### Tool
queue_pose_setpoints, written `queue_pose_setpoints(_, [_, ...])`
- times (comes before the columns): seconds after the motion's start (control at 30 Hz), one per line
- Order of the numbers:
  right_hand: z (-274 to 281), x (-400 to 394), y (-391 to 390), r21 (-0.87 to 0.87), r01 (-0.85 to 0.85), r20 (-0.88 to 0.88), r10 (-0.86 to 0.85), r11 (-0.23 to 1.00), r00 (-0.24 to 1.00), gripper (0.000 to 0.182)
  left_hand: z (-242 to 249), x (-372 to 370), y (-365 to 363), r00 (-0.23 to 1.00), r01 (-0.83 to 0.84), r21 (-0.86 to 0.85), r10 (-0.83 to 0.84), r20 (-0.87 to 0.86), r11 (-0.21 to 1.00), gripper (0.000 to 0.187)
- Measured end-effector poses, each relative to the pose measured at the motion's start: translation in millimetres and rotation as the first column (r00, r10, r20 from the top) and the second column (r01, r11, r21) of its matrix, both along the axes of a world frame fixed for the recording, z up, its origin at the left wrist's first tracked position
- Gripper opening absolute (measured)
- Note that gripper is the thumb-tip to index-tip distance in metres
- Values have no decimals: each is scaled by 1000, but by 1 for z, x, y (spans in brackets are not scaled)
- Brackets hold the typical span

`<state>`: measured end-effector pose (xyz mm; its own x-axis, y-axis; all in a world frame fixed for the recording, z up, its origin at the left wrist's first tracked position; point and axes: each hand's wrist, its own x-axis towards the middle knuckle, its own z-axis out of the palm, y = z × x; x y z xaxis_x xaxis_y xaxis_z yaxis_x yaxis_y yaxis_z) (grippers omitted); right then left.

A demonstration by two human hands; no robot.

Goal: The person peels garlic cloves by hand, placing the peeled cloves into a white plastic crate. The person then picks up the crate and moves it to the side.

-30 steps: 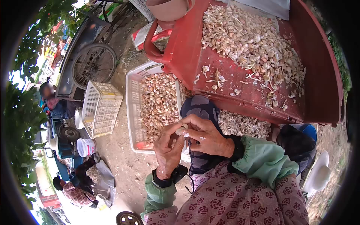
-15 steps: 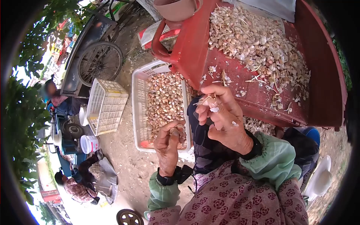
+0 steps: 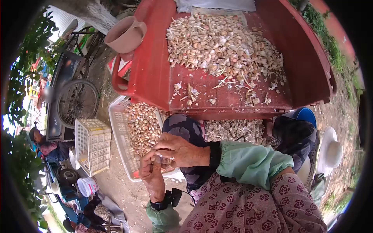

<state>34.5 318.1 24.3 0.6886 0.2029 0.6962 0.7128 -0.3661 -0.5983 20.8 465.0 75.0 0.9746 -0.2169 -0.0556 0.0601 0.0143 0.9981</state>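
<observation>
My left hand [image 3: 152, 178] and my right hand [image 3: 183, 150] meet at the near edge of a white plastic crate [image 3: 117, 134]. The crate holds many loose garlic cloves [image 3: 142, 126]. Between my closed fingertips shows a pale, papery bit of garlic [image 3: 164, 159]. My right hand lies across the top, its fingers partly covering what my left hand pinches. How many cloves are in the fingers is hidden. A big heap of unpeeled garlic [image 3: 225, 44] with dry stalks and skins covers much of the red cart bed [image 3: 229, 95] beyond my hands.
A clay-coloured pot [image 3: 125, 35] sits at the cart's left corner. Garlic skins [image 3: 233, 130] lie below the cart edge, between my knees. To the left stand an upright yellowish crate [image 3: 93, 145], a white bucket [image 3: 87, 187] and a spoked wheel [image 3: 77, 103]. Other people sit further left.
My right hand has moved left and down from the cart's edge, carrying its garlic to my left hand. The view has turned, so the cart sits further left.
</observation>
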Motion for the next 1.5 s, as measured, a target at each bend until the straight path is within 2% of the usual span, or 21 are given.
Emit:
queue_pose_setpoints(0.2, [-29, -13, 9, 123, 69, 19, -72, 990, 997, 59, -18, 1, -4, 998, 57, -29, -58, -5, 998, 24])
queue_pose_setpoints(0.27, [-24, -20, 8, 104, 78, -19, -77, 991, 997, 59, -29, 6, -9, 979, 36, 213, -77, 188, 976, 35])
queue_pose_setpoints(0.3, [-24, -22, 9, 92, 64, -61, -58, 994, 996, 59, -27, 5, -15, 977, 49, 207, -90, 194, 977, 35])
queue_pose_setpoints(0.4, [-27, -23, 11, 82, 91, -22, -89, 992, 996, 50, -17, 5, -20, 954, 69, 534, -212, 212, 843, 47])
queue_pose_setpoints(0.6, [-35, -30, 2, 158, 122, -69, -113, 980, 991, 29, -16, -1, -24, 966, 176, 424, -240, 100, 888, 50])
queue_pose_setpoints(0.7, [-34, -33, 0, 327, 121, -193, -59, 937, 979, 25, -20, 1, -21, 964, 185, 370, -241, 110, 910, 48])
queue_pose_setpoints(0.77, [-26, -36, 2, 740, 64, -408, 372, 669, 833, 25, -19, 0, -18, 967, 160, 326, -215, 140, 932, 46])
queue_pose_setpoints(0.9, [11, -40, -6, 752, 35, -376, 385, 658, 843, 27, 13, -4, -24, 988, 148, -82, -151, -31, 986, 42])
queue_pose_setpoints(0.93, [22, -41, -9, 947, 68, -267, 647, 315, 714, 27, 15, -3, -23, 989, 101, -255, -124, -79, 962, 40])
queue_pose_setpoints(0.97, [31, -41, -11, 982, 177, -51, 820, -63, 570, 27, 15, -3, -20, 990, 96, -252, -118, -76, 963, 40])
queue_pose_setpoints(1.0, [37, -36, -11, 988, 135, -148, 731, 78, 666, 29, 12, -1, -16, 990, 20, -322, -63, -124, 947, 36])
queue_pose_setpoints(1.03, [50, -37, -15, 988, 132, -145, 733, 75, 664, 29, 9, 1, -11, 984, -55, -385, -14, -175, 921, 31])
queue_pose_setpoints(1.1, [81, -42, -28, 977, 21, 177, 864, -212, 472, 31, -4, 7, 0, 986, -25, -389, -42, -161, 921, 27])
queue_pose_setpoints(1.13, [99, -40, -34, 1000, -1, -18, 838, 21, 546, 33, -12, 9, 5, 990, 24, -321, -67, -122, 947, 32])
queue_pose_setpoints(1.17, [111, -40, -31, 1000, -1, -15, 837, 19, 548, 33, -19, 9, 9, 992, 72, -249, -96, -86, 966, 37])
queue_pose_setpoints(1.23, [129, -30, -23, 692, -21, -146, 169, 721, 975, 37, -28, 5, 6, 999, 40, -212, -45, -22, 977, 32])
queue_pose_setpoints(1.3, [117, 0, 10, 627, -173, 139, 109, 760, 984, 45, -51, 3, -28, 973, 225, -143, -230, -16, 964, 32])
queue_pose_setpoints(1.33, [120, -7, -14, 345, -361, 244, 289, 866, 926, 55, -61, 4, -49, 946, 319, -109, -323, -18, 942, 31])
queue_pose_setpoints(1.37, [40, 16, 79, 227, 145, 7, -150, 963, 989, 60, -69, 13, -71, 906, 421, -67, -423, -20, 905, 31])
queue_pose_setpoints(1.43, [74, -5, 26, 255, -58, -89, 83, 965, 993, 53, -100, 6, -101, 807, 588, -4, -588, -55, 809, 30])
queue_pose_setpoints(1.5, [84, -15, -18, 251, 57, 110, -87, 966, 990, 46, -128, 15, -107, 680, 732, 42, -725, -110, 680, 30])
